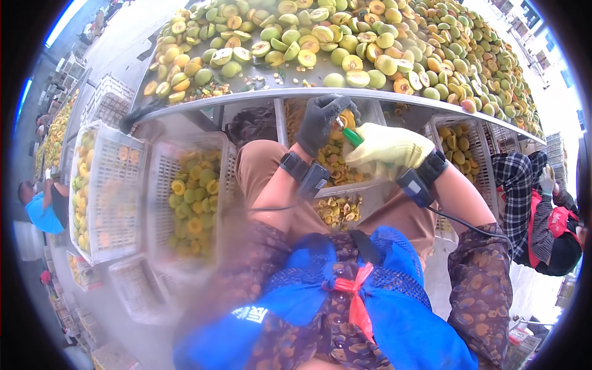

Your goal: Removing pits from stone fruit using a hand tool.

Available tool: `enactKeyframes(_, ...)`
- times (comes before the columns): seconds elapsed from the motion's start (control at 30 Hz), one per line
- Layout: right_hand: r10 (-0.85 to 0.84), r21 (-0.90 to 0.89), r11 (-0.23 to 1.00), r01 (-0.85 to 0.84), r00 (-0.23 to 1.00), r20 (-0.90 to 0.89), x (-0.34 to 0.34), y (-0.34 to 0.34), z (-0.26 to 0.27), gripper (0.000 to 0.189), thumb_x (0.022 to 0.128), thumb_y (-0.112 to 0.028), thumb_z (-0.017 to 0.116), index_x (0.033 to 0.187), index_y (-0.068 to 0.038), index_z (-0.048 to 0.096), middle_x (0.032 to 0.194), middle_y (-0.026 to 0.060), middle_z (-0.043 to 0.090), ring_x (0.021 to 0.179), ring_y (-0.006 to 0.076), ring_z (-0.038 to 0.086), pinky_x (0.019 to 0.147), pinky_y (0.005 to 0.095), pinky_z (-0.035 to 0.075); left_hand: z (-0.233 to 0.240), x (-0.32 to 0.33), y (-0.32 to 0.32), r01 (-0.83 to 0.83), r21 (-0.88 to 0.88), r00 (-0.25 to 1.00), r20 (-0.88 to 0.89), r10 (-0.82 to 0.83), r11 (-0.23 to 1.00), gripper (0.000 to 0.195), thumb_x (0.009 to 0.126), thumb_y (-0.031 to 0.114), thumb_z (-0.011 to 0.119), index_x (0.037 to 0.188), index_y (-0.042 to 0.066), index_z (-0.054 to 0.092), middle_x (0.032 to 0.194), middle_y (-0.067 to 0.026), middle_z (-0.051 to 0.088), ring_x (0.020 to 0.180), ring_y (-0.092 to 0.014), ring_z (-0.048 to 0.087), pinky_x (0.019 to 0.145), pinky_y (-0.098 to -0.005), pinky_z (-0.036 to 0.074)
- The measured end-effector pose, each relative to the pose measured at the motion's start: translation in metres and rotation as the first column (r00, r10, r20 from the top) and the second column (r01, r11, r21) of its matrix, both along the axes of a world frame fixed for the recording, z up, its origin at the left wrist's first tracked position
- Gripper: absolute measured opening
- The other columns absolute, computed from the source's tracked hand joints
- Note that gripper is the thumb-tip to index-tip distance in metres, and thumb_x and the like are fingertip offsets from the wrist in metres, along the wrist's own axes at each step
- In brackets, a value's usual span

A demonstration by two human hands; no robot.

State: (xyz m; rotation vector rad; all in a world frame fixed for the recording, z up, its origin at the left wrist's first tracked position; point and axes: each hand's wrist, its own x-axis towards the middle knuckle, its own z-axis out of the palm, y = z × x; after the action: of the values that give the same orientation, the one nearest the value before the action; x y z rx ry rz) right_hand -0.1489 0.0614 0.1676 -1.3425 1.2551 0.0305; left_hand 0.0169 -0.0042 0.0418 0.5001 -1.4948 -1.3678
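Observation:
In a dark glove, my left hand (323, 121) grips a yellow-orange fruit half (348, 120) just below the metal table's front edge. My right hand (391, 147), in a pale yellow knitted glove, holds a green-handled tool (352, 137). The tool's metal end meets the fruit; its exact shape is partly hidden. Under both hands sits a white crate (340, 189) with cut fruit pieces (335, 159) in it. More scraps (340, 210) lie lower down between my knees.
Halved and whole green-yellow fruits (323, 34) cover much of the metal table (259, 98). A plastic crate of fruit halves (226, 185) stands to my left, with another fruit crate (108, 194) beyond. At right are another crate (483, 185) and a seated person (541, 208).

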Motion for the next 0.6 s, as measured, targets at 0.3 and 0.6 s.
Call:
enactKeyframes(0.3, -0.285, 0.176, 0.958, 0.224, 0.748, 0.600, -0.011, 0.005, -0.089, 0.026, 0.091, -0.025, 0.077, 0.103, -0.005, 0.065, 0.074, -0.0028, 0.060, 0.059, 0.0051, 0.051, 0.053, 0.0214, 0.039, 0.000, -0.018, 0.018, -0.061, 0.301, 0.955, -0.260, 0.143, 0.952, 0.031, 0.107, 0.027, 0.054, 0.102, -0.001, 0.067, 0.093, -0.0130, 0.072, 0.080, -0.021, 0.072, 0.074, -0.0346, 0.060)
enactKeyframes(0.6, -0.326, 0.124, 0.925, 0.360, 0.581, 0.746, -0.014, 0.018, -0.126, 0.037, 0.087, -0.031, 0.080, 0.104, -0.004, 0.062, 0.073, -0.0026, 0.058, 0.054, 0.0060, 0.050, 0.047, 0.0217, 0.038, -0.031, -0.027, 0.000, 0.012, 0.504, 0.899, -0.385, 0.212, 0.864, 0.049, 0.108, 0.042, 0.048, 0.109, -0.004, 0.064, 0.103, -0.0175, 0.071, 0.089, -0.029, 0.072, 0.083, -0.0391, 0.061)
